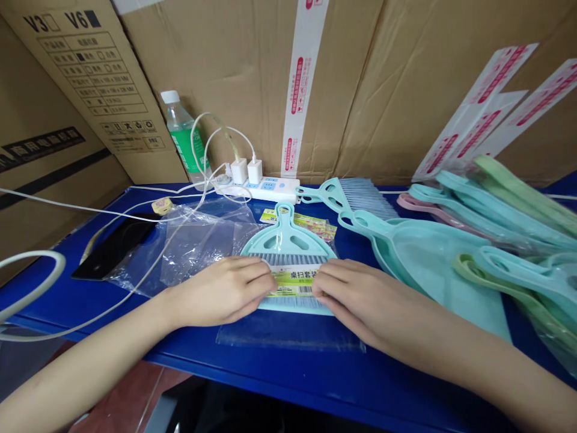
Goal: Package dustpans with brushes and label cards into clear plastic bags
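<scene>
A light-blue dustpan with a brush (285, 240) lies on the blue table, its handle pointing away from me. Across the bristles sits a green and white label card (295, 276) with printed characters and a barcode. My left hand (229, 288) is closed at the card's left end, and my right hand (356, 291) is closed at its right end. Both thumbs are mostly hidden. A clear plastic bag (288, 337) shows beneath the set and spreads toward the table's front edge; whether the set is inside it I cannot tell.
Loose light-blue dustpans (451, 258) and a brush (365, 195) lie to the right, beside several bagged sets (509, 192). Behind are a power strip (274, 189), a bottle (184, 141) and cardboard boxes (243, 72). White cables (180, 222) cross clear plastic and a black phone-like slab (112, 246) at left.
</scene>
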The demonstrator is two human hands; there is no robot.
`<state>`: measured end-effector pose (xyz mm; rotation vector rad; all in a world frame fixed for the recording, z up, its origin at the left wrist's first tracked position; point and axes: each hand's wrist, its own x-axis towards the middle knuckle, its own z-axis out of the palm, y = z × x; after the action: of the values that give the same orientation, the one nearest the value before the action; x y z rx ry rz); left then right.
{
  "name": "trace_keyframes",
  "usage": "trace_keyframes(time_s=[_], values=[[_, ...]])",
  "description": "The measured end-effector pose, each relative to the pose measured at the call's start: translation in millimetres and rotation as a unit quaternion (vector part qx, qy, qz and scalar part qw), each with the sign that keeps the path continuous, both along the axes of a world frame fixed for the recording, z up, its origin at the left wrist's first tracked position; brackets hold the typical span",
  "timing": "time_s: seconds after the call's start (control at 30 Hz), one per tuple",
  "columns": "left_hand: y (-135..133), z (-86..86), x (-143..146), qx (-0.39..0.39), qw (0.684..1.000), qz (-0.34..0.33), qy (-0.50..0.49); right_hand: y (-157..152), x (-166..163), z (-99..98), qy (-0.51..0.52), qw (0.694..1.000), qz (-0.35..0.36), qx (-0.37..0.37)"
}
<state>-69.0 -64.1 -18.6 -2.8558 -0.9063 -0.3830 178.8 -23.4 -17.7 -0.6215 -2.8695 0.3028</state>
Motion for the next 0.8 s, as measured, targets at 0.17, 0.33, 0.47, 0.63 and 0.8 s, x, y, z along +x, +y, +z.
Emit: trace_keyframes(time_s=[0.17, 0.33, 0.47, 0.63, 0.8], values=[[-2.0, 1.7, 1.6, 0.065, 0.998, 0.000, 0.006, -1.0, 0.5, 0.0, 0.017, 1.000, -0.010, 0.019], [-5.6, 5.5, 2.4, 0.104, 0.993, -0.023, 0.042, 0.7, 1.5, -3.5, 0.034, 0.999, -0.021, 0.036], [-9.2, 5.3, 4.2, 0.108, 0.993, -0.015, 0.044, 2.2, 2.4, -4.5, 0.039, 0.998, -0.025, 0.049], [-9.0, 0.4, 5.6, 0.120, 0.991, 0.002, 0.060, 2.7, 3.3, -4.5, 0.016, 0.999, -0.028, 0.037], [-4.3, -3.5, 2.2, 0.088, 0.995, 0.003, 0.047, 1.8, 4.1, -6.7, 0.022, 0.998, -0.016, 0.049]])
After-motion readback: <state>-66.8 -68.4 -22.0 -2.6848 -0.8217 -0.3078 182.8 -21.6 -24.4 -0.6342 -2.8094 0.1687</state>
